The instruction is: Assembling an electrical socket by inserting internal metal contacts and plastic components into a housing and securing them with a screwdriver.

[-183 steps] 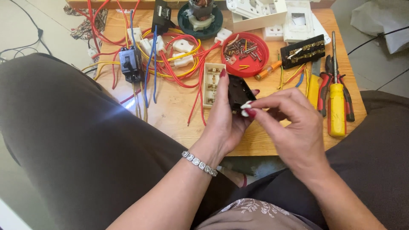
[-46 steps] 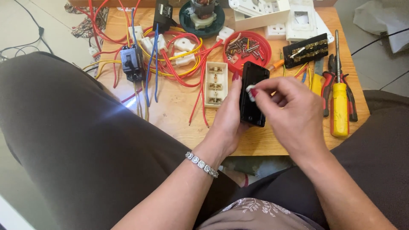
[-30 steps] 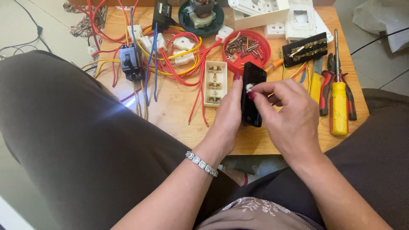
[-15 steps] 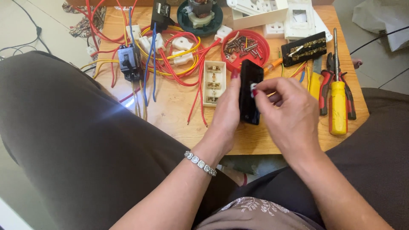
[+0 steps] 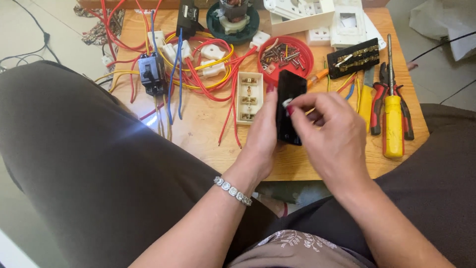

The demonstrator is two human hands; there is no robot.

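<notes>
Over the wooden table (image 5: 198, 129), in the head view, the left hand (image 5: 260, 141) clasps a black rectangular part (image 5: 289, 106) upright, while the right hand (image 5: 332, 136) pinches a small white piece (image 5: 286, 102) against its face. Just left of the grip lies a cream terminal block (image 5: 249, 97); behind it, a red dish of screws (image 5: 285, 54); to its right, a yellow screwdriver (image 5: 392, 121).

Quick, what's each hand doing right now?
Left hand: closed, holding the black rectangular plastic block upright.
Right hand: fingertips pinching a small white piece against it.
</notes>
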